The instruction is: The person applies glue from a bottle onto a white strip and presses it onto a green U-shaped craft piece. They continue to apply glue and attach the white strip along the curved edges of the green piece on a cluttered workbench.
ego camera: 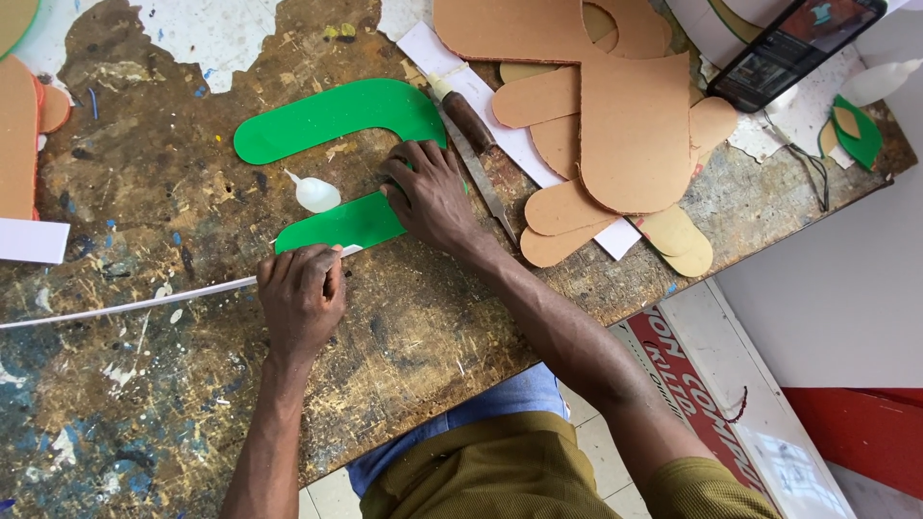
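Observation:
A curved green foam piece point(332, 117) lies on a worn, paint-stained wooden table point(125, 404), and its lower end point(336, 224) reaches toward me. My right hand point(430, 195) presses flat on that green piece near its bend. My left hand point(301, 293) pinches a long thin white strip point(125, 308) against the lower edge of the green piece. The strip runs off to the left across the table. A small white glue bottle point(314, 193) lies on its side between the two arms of the green shape.
A knife with a wooden handle point(473, 144) lies just right of my right hand. Tan cut-out shapes point(615, 125) are stacked at the back right, beside a phone point(793, 48), another white bottle point(880, 82) and a small green leaf shape point(860, 139).

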